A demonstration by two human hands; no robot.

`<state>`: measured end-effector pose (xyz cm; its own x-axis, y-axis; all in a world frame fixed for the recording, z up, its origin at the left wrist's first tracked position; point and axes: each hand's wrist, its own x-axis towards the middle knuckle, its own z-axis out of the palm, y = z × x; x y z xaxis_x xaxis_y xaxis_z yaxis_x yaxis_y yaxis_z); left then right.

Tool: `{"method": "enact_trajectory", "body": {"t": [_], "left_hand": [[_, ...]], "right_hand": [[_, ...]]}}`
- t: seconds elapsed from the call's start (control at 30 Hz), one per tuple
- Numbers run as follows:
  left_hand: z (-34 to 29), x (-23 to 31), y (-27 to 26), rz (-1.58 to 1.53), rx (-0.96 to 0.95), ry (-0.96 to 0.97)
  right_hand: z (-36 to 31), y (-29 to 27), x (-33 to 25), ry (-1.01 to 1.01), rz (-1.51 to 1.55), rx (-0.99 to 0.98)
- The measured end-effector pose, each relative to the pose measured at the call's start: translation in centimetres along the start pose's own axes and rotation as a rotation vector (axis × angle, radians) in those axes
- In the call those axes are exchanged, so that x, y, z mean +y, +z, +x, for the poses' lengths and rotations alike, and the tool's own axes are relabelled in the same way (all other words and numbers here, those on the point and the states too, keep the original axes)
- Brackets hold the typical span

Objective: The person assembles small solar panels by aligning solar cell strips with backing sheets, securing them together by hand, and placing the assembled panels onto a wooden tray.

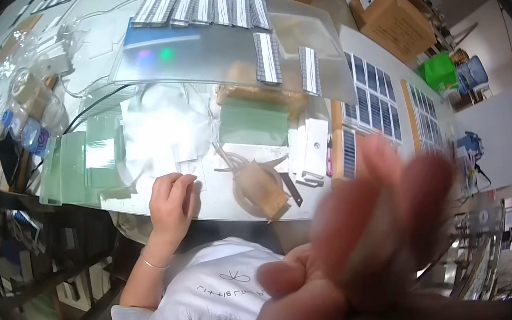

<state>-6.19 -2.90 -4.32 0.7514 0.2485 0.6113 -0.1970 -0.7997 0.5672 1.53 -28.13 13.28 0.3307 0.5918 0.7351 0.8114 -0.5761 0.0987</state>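
Note:
At the front edge of the table, my left hand (pixel 170 203) rests with its fingers curled in, and nothing shows in them. A bracelet circles that wrist. Just beyond it lies a white sheet (pixel 161 135), bright with glare, with small paper pieces by the fingertips. Stacked greenish glass panes (pixel 78 158) lie to its left. Raised close to the camera, my right hand (pixel 349 239) looks large and blurred. Its fingers are bent and apart, with nothing visible between them. It covers the lower right of the view.
A brown taped block (pixel 261 189) sits near the front edge, by a dark blade-like strip (pixel 291 189). Striped strips (pixel 222 8) lie on a clear sheet (pixel 206 57). Dark-panelled trays (pixel 373 98), a cardboard box (pixel 391 18) and a green bin (pixel 438 72) stand right; a bottle (pixel 35 138) left.

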Motion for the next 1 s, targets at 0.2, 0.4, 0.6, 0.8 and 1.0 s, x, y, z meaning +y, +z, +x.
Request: {"method": "enact_trajectory", "body": {"t": [0.2, 0.4, 0.6, 0.8, 1.0], "left_hand": [[0.9, -0.4, -1.8, 0.103, 0.011, 0.031], [10.0, -7.8, -3.3, 0.698, -0.099, 0.137], [11.6, -13.9, -0.3, 0.792, -0.265, 0.117], [12.7, -12.9, -0.8, 0.764, -0.293, 0.146], [13.1, -10.3, -1.7, 0.719, -0.305, 0.067]], "right_hand": [[-4.0, -1.4, -2.2, -0.068, 0.012, 0.137], [-1.0, 4.7, 7.2, 0.109, 0.422, -0.186], [-1.1, 4.8, 7.0, 0.014, 0.721, -0.147], [2.9, -1.5, 3.4, -0.102, 1.653, -0.005], [1.9, -8.7, -2.0, 0.596, 1.683, 0.461]]}}
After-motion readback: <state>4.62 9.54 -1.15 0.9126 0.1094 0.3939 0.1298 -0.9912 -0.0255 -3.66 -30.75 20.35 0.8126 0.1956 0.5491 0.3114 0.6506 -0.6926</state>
